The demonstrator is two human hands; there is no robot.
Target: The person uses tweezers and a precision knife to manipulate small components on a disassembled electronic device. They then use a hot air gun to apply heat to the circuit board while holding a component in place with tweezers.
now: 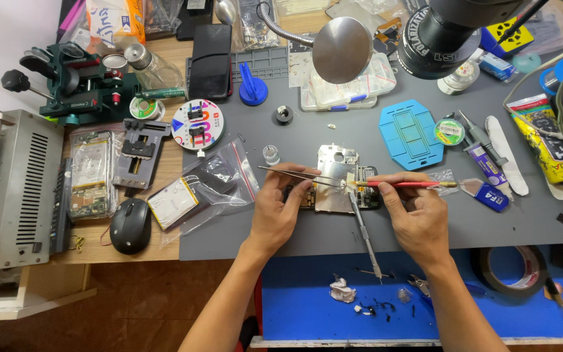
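My left hand [281, 207] grips thin metal tweezers [298, 175], whose tips reach right to a small white piece at the top edge of an opened phone board [335, 177] with a silver shield. In my right hand [418, 212] is a red-handled brush [404, 184], its tip meeting the tweezers' tip over the board. Both hands rest on the grey work mat [490, 225]. A slim metal tool [365, 236] lies below the board, between my hands.
A round magnifier lamp [342, 49] and a microscope head [447, 32] hang above. A blue phone-shaped tray [410, 133], tubes [487, 164], plastic bags [211, 186], a black mouse [129, 225], a clamp jig [139, 151] and a grey machine [14, 189] surround the mat. A tape roll [513, 270] sits lower right.
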